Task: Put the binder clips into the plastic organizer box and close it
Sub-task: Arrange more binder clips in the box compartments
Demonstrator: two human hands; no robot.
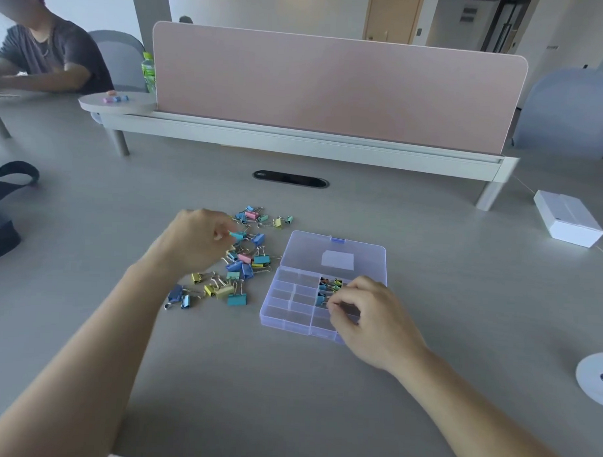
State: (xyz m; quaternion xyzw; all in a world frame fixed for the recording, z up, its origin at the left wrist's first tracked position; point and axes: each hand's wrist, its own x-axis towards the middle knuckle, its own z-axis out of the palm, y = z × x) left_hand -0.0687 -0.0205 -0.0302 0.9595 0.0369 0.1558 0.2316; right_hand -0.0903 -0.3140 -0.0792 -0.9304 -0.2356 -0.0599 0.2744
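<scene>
A clear plastic organizer box (283, 306) lies on the grey table with its lid (333, 255) folded back flat. Several binder clips (329, 286) sit in its right-hand compartments. A loose pile of coloured binder clips (238, 272) lies left of the box. My left hand (193, 240) hovers over the pile and pinches a teal clip (239, 234) at its fingertips. My right hand (365, 312) is over the box's right side with curled fingers; whether it holds a clip is hidden.
A pink desk divider (332, 89) on a white rail stands behind. A white box (567, 222) lies at the right, a round white object (595, 378) at the right edge, a black bag strap (7, 190) at the left. Another person sits at the far left.
</scene>
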